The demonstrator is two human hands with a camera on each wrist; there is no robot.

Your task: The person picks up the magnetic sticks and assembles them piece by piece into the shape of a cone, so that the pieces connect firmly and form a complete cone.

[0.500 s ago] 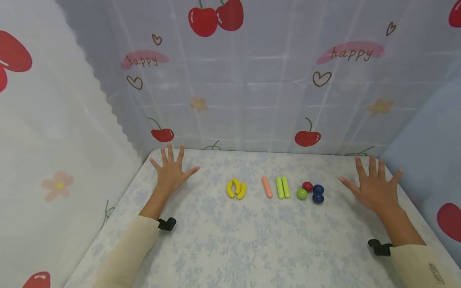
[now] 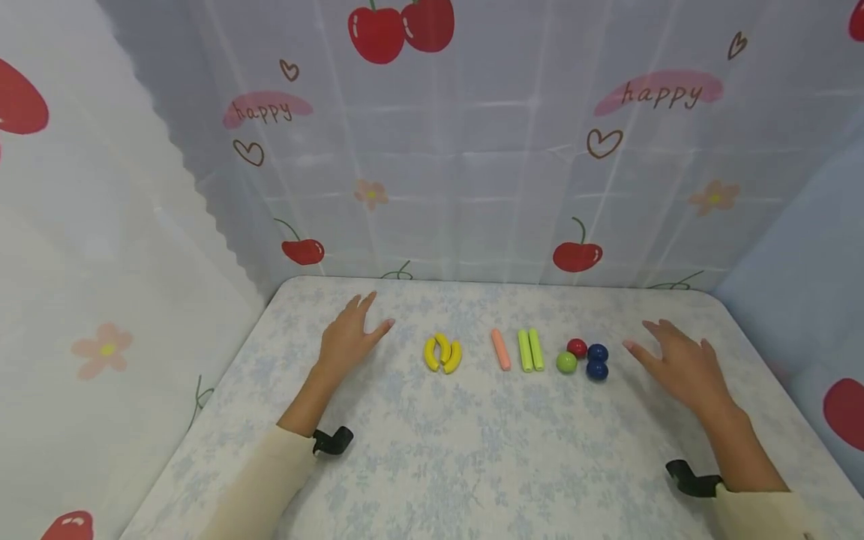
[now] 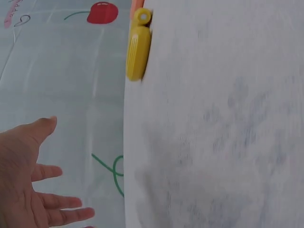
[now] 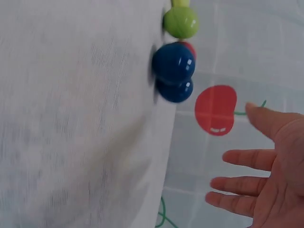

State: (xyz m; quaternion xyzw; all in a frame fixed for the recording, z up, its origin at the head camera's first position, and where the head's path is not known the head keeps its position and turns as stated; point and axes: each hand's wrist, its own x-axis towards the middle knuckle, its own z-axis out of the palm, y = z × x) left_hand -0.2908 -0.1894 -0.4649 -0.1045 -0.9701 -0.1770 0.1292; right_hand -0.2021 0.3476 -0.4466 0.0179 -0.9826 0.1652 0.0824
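Observation:
My left hand [image 2: 346, 341] hovers above the table with fingers extended and nothing in it, left of three small yellow bananas [image 2: 442, 354]. In the left wrist view its thumb and fingers [image 3: 61, 202] are spread apart, with a yellow banana [image 3: 138, 53] beyond. My right hand [image 2: 687, 367], also holding nothing, is raised to the right of two dark blue balls [image 2: 597, 362]. Beside these balls lie a red ball [image 2: 577, 347] and a green ball [image 2: 566, 363]. Between bananas and balls are an orange-pink stick [image 2: 501, 349] and two light green sticks [image 2: 530, 350].
A pale cloth with a blue floral pattern covers the table [image 2: 432, 450]. Printed curtains with cherries and hearts hang behind the table [image 2: 472, 187] and along both sides. A black wrist camera [image 2: 334, 440] sits at the left cuff, another [image 2: 692, 478] at the right.
Both hands have moved inward, the left toward the bananas and the right toward the balls. Their fingers are less widely spread. The small items lie as before.

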